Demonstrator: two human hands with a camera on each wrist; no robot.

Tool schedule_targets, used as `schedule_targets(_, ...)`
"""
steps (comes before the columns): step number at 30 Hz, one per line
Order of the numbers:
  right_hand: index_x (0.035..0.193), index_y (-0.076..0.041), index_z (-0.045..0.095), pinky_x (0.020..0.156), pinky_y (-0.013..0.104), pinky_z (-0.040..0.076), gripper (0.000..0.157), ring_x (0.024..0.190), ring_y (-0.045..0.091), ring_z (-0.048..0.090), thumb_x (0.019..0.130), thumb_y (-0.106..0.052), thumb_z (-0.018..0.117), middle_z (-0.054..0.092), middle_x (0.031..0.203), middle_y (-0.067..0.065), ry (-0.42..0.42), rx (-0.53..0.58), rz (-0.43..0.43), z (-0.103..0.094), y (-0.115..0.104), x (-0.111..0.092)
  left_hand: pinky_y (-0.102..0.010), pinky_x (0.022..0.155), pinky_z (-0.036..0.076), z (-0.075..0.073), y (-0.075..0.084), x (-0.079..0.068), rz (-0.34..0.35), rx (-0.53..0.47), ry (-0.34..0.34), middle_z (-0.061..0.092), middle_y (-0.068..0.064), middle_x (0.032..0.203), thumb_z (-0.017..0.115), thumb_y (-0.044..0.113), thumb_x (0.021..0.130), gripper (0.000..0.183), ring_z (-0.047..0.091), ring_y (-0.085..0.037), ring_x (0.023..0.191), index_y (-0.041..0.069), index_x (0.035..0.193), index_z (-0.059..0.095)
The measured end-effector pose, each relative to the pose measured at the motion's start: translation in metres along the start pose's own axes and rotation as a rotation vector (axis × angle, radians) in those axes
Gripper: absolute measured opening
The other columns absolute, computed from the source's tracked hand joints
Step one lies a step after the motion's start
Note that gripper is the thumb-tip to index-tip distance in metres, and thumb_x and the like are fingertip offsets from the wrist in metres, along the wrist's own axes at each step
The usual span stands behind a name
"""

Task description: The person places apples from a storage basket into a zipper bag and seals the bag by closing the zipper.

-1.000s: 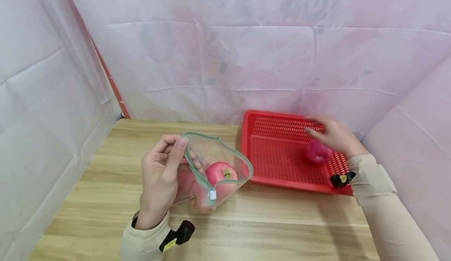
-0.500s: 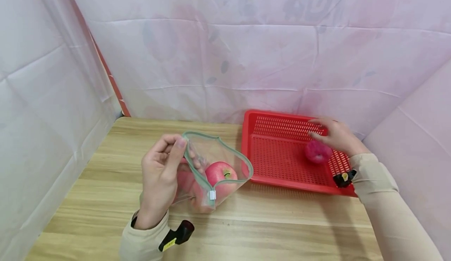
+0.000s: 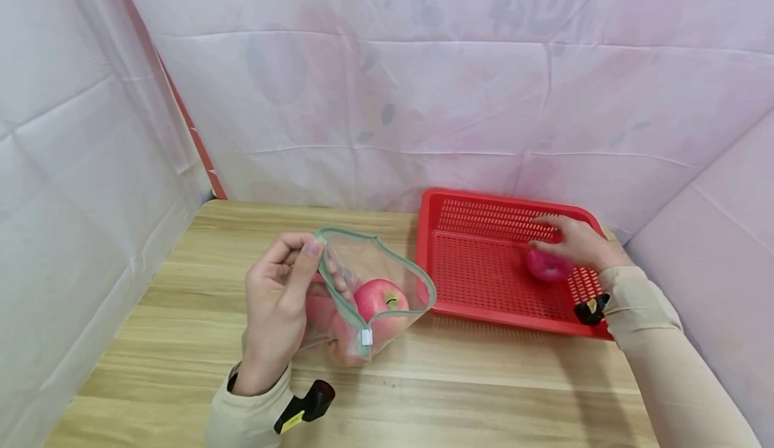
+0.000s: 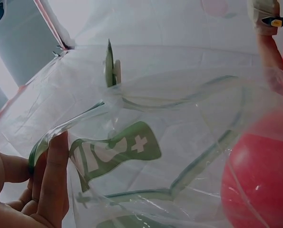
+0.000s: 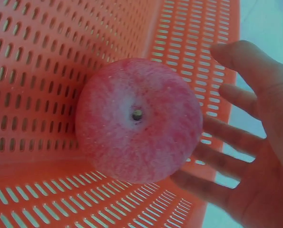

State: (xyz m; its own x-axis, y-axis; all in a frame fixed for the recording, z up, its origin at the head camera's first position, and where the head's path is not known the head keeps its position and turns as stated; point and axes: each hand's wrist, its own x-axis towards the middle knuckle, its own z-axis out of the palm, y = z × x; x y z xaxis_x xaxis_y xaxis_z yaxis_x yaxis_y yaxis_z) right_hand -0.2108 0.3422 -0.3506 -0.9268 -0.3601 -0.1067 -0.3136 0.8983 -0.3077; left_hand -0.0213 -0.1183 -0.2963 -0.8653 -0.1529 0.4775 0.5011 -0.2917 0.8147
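With thumb and fingers my left hand (image 3: 275,310) pinches the green-edged rim of a clear zip bag (image 3: 353,250), whose mouth gapes toward the right. A white slider (image 3: 365,337) sits at the near corner. Inside lies a red apple (image 3: 379,299); more pink shapes show blurrily through the plastic. Green print (image 4: 127,147) marks the bag in the left wrist view. Over the right end of a red basket, my right hand (image 3: 577,241) hovers with spread fingers. Below it rests another apple (image 5: 139,123); the fingertips lie close along its side, and I cannot tell whether they touch.
The red slotted basket (image 3: 465,280) stands on the wooden table (image 3: 423,394), just right of the bag, near the back edge. Pale cloth walls (image 3: 447,112) enclose the table at the back and both sides. Wrist cameras (image 3: 305,408) sit on both sleeves.
My right hand has first drifted slightly right, then come lower toward the apple in the basket. The left hand and bag stay nearly where they were.
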Motion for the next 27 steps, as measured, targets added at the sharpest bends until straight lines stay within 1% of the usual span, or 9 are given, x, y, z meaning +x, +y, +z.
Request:
schedule_targets(3,0.143,0.005,0.05,0.102,0.071,0.044,0.07,0.124,0.053,0.053,0.092,-0.035,0.076,0.055,0.137,0.035,-0.035,-0.002,-0.002,0.006,0.003,0.001,-0.03,0.06,0.063,0.0,-0.001,-0.001,-0.001,-0.004,-0.005,0.067,-0.004,0.078,0.052,-0.004,0.104,0.01,0.07,-0.016,0.062,-0.002,0.099,0.06)
schedule_targets(5,0.142,0.007,0.05,0.102,0.07,0.045,0.073,0.12,0.052,0.056,0.091,-0.037,0.078,0.057,0.134,0.035,-0.051,-0.013,-0.011,0.009,0.005,0.003,-0.03,0.06,0.063,-0.001,-0.002,-0.002,-0.002,0.013,0.0,0.067,-0.004,0.078,0.052,-0.003,0.104,0.01,0.069,-0.016,0.062,-0.001,0.099,0.06)
schedule_targets(8,0.141,0.008,0.051,0.099,0.067,0.048,0.075,0.11,0.047,0.062,0.088,-0.037,0.08,0.062,0.125,0.033,-0.06,-0.029,-0.015,0.014,0.009,0.004,-0.029,0.06,0.063,-0.002,-0.003,-0.002,0.0,0.02,0.003,0.067,-0.004,0.077,0.052,-0.002,0.104,0.011,0.069,-0.016,0.061,-0.001,0.098,0.061)
schedule_targets(12,0.14,0.008,0.05,0.092,0.061,0.054,0.079,0.097,0.038,0.064,0.084,-0.037,0.083,0.067,0.113,0.028,-0.096,-0.016,0.015,0.02,0.015,0.004,-0.029,0.059,0.063,-0.002,-0.004,-0.002,0.009,0.027,0.002,0.067,-0.003,0.077,0.051,-0.003,0.104,0.011,0.069,-0.015,0.061,-0.002,0.098,0.061)
schedule_targets(17,0.136,0.006,0.053,0.086,0.057,0.057,0.077,0.093,0.038,0.065,0.08,-0.035,0.086,0.068,0.105,0.025,-0.113,0.005,0.034,0.029,0.019,0.002,-0.029,0.058,0.062,-0.002,-0.006,-0.002,0.012,0.024,0.0,0.068,-0.003,0.077,0.051,-0.003,0.104,0.012,0.069,-0.014,0.061,-0.001,0.097,0.061)
schedule_targets(22,0.131,0.005,0.054,0.086,0.058,0.057,0.073,0.095,0.039,0.063,0.08,-0.035,0.086,0.067,0.105,0.024,-0.118,0.004,0.039,0.032,0.017,0.006,-0.029,0.058,0.062,-0.003,-0.007,-0.002,-0.003,0.031,0.008,0.067,-0.002,0.077,0.052,-0.002,0.104,0.012,0.069,-0.013,0.061,0.001,0.097,0.061)
schedule_targets(27,0.127,0.003,0.056,0.086,0.058,0.058,0.068,0.096,0.039,0.063,0.08,-0.035,0.086,0.066,0.105,0.023,-0.135,0.005,0.049,0.033,0.014,0.01,-0.029,0.058,0.062,-0.003,-0.008,-0.002,-0.016,0.029,0.005,0.067,-0.003,0.077,0.051,-0.002,0.104,0.012,0.069,-0.014,0.061,0.0,0.097,0.061)
